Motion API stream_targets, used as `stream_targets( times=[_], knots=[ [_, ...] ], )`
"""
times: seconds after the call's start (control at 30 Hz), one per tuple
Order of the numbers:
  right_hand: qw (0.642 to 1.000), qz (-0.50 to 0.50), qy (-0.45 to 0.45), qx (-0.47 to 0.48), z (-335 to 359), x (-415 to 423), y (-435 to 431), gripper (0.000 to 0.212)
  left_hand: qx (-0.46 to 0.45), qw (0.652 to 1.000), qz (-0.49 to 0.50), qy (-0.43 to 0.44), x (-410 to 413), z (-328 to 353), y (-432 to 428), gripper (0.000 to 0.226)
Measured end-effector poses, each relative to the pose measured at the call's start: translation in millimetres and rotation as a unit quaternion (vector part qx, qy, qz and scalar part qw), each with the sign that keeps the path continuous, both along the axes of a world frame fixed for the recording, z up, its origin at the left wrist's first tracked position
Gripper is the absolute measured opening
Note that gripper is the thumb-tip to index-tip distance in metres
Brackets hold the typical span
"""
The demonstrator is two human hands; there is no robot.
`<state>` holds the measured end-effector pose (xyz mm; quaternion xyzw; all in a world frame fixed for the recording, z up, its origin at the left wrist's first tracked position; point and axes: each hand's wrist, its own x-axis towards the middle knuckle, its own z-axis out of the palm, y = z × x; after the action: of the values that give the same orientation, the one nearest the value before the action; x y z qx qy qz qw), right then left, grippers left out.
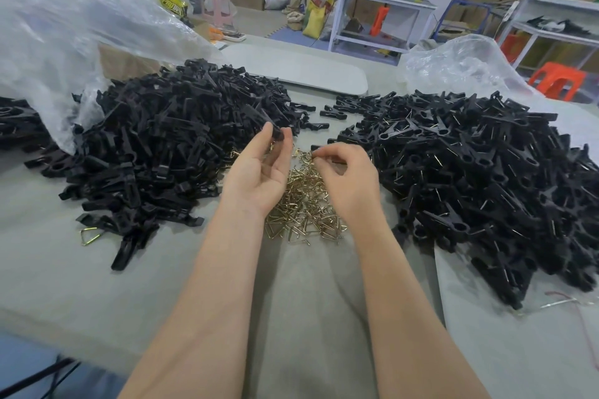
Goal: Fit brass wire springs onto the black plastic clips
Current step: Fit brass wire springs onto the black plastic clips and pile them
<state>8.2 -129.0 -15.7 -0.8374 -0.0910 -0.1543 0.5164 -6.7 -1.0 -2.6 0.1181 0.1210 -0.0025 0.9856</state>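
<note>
A small heap of brass wire springs (304, 201) lies in the middle of the grey table. A big pile of black plastic clips (168, 146) without springs is on the left. Another pile of clips (479, 172), with wire showing in them, is on the right. My left hand (259, 168) is palm up above the springs, pinching one black clip (275, 131) between thumb and fingertips. My right hand (346, 175) hovers over the far edge of the spring heap, thumb and forefinger pinched on a brass spring (316, 155).
Clear plastic bags (64, 26) rise behind the left pile, and another (463, 65) behind the right. A lone brass spring (89, 235) lies at front left. A white board (298, 68) lies at the table's far side. Shelving, cartons and stools stand beyond.
</note>
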Motion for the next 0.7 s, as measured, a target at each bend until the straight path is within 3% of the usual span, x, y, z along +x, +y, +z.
stream_targets(
  times=[0.1,0.17,0.23,0.3,0.37,0.43,0.53,0.6,0.7],
  knots=[
    [0.999,0.014,-0.032,-0.001,2.0,-2.2,-2.3,0.019,0.109,0.994,0.011,0.018,3.8,-4.1,0.0,0.016],
    [0.999,0.028,-0.009,-0.044,-0.8,-4.3,0.2,0.013,0.163,0.986,0.021,0.010,5.4,-6.6,-1.0,0.019],
    [1.000,0.008,0.010,-0.016,-1.0,-3.5,0.0,0.014,0.238,0.970,0.048,0.009,6.3,-7.2,-4.7,0.013],
    [0.999,-0.019,0.016,0.025,1.6,-0.1,-4.4,0.016,0.398,0.913,0.091,0.024,7.9,-10.4,-8.7,0.010],
    [1.000,-0.018,0.011,-0.008,2.2,0.3,-8.4,0.013,0.566,0.815,0.121,0.024,8.8,-15.1,-11.8,0.015],
    [0.999,-0.012,0.000,-0.032,1.5,-1.0,-11.5,0.011,0.650,0.748,0.131,0.013,8.9,-17.8,-13.7,0.015],
    [0.999,-0.027,0.009,0.020,4.4,0.6,-16.5,0.004,0.697,0.703,0.141,0.014,9.2,-19.9,-13.4,0.018],
    [0.993,-0.025,0.051,0.106,7.6,1.8,-19.1,0.005,0.721,0.679,0.135,0.008,8.7,-20.0,-14.6,0.017],
    [0.969,0.004,0.106,0.223,8.4,1.0,-18.5,0.011,0.733,0.669,0.121,-0.002,7.5,-19.3,-17.0,0.016]
  ],
)
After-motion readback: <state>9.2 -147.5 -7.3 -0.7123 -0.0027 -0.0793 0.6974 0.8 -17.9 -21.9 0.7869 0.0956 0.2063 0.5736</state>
